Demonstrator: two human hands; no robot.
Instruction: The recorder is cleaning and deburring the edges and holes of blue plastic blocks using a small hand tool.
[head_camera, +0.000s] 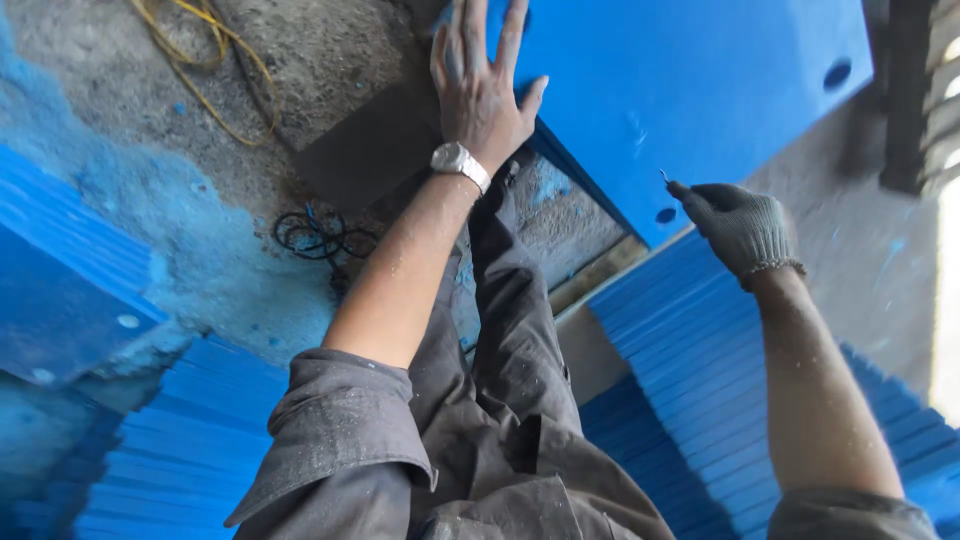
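Note:
My left hand (482, 85) is bare, wears a silver wristwatch, and lies flat with fingers spread on the edge of a large blue board (690, 90) that has round holes in it. My right hand (740, 228) wears a grey knitted glove and pinches a small thin metal tool, its tip just off the board's lower edge near a hole. My grey trouser legs stand between the two arms.
Stacks of blue boards (700, 370) lie at the right and at lower left (190, 450). More blue sheets (60, 290) sit at left. A yellow cord (200, 60) and a black coiled wire (320, 235) lie on the dusty concrete floor, which is strewn with blue dust.

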